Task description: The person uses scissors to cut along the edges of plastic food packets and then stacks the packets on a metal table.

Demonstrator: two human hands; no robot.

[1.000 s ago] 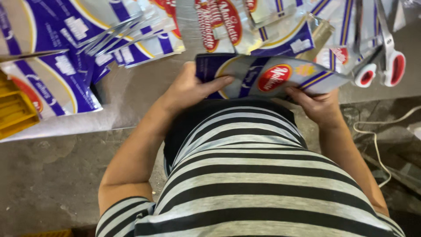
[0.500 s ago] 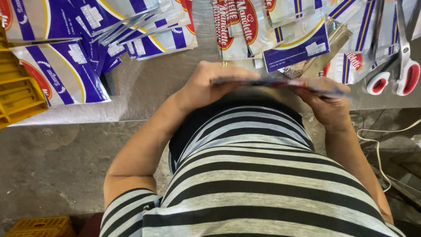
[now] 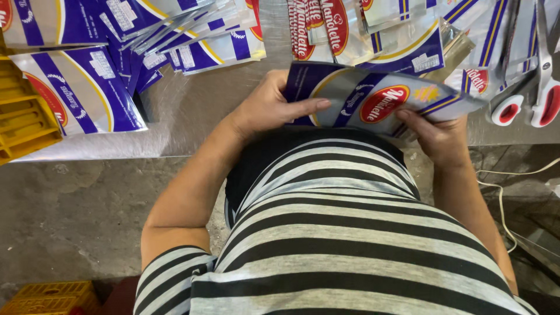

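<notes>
Both hands hold one flat stack of empty plastic bags (image 3: 373, 99), printed blue and silver with a red oval, just above my striped shirt at the table's near edge. My left hand (image 3: 268, 108) grips the stack's left end, thumb lying across its top face. My right hand (image 3: 437, 137) holds the right end from below, fingers curled under it. The stack is tilted so its printed face shows.
More of the same bags lie spread over the shiny metal table (image 3: 198, 111), in piles at the left (image 3: 81, 93) and at the back (image 3: 408, 35). Red-handled scissors (image 3: 525, 99) lie at the far right. A yellow crate (image 3: 23, 122) stands at the left edge, another (image 3: 49, 297) on the concrete floor.
The bag stack was edge-on half a second ago; now it is tilted back so its printed face shows, as it did one second ago. Both hands stay on its ends.
</notes>
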